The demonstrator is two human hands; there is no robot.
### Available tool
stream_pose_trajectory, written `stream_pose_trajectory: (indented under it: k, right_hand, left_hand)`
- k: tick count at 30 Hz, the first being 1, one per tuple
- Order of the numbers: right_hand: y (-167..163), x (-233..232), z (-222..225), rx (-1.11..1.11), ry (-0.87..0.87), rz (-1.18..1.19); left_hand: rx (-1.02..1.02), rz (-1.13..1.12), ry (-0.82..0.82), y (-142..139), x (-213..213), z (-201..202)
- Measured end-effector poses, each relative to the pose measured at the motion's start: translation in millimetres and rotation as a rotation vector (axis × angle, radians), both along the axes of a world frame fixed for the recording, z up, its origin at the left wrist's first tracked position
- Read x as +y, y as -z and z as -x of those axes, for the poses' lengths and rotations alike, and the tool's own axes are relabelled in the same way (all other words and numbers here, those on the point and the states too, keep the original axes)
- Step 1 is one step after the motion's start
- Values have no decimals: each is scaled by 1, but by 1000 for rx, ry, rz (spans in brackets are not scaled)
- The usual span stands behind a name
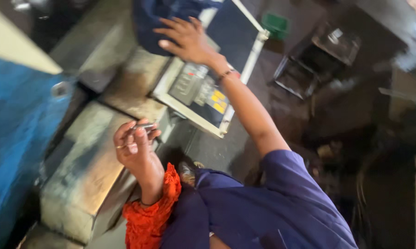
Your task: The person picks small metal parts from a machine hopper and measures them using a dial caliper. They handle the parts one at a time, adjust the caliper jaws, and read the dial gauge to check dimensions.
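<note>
Head view, tilted and motion-blurred. Left hand (135, 146) curling around a small silvery metal piece (143, 126), pinching it between thumb and fingertips, hovering over a worn metal block (85, 175) at lower left. Wearing a ring on one finger; orange sleeve (151, 216) bunching at the wrist. Right hand (185, 39) reaching forward with fingers spreading wide, holding nothing, palm down over the upper edge of a white-framed control panel (196, 94) and lying against dark blue cloth (155, 20) heaped behind it. Wearing a bracelet (227, 73) at the wrist; blue sleeve (281, 184) covering the upper arm. Panel showing grey keys and a few yellow buttons (218, 101), sitting tilted beside a second metal block (136, 87). Blue surface (14, 138) filling the left edge. Green object (275, 24) lying on the dark floor at top, well apart from both hands. Dark metal frame parts (318, 64) blurring at upper right, too smeared for telling more. Metal piece staying well apart from the panel, near frame centre-left.
</note>
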State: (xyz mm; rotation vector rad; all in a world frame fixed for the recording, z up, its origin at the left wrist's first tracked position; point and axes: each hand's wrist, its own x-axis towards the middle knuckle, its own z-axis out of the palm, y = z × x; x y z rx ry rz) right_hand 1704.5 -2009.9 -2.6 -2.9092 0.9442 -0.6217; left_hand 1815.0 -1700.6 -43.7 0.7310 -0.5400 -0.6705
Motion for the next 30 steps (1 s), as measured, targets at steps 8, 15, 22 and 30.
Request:
stream_pose_trajectory:
  k: [8, 15, 22, 30]
  right_hand:
    - [2, 50, 6, 104, 212, -168]
    - [-15, 101, 55, 104, 64, -255]
    - [-5, 101, 209, -137, 47, -305]
    - [70, 72, 441, -584, 367, -380]
  left_hand:
    - [5, -94, 199, 28, 14, 12]
    - [39, -91, 415, 32, 39, 48]
    - [-91, -120, 717, 38, 13, 154]
    - [19, -147, 882, 68, -85, 312]
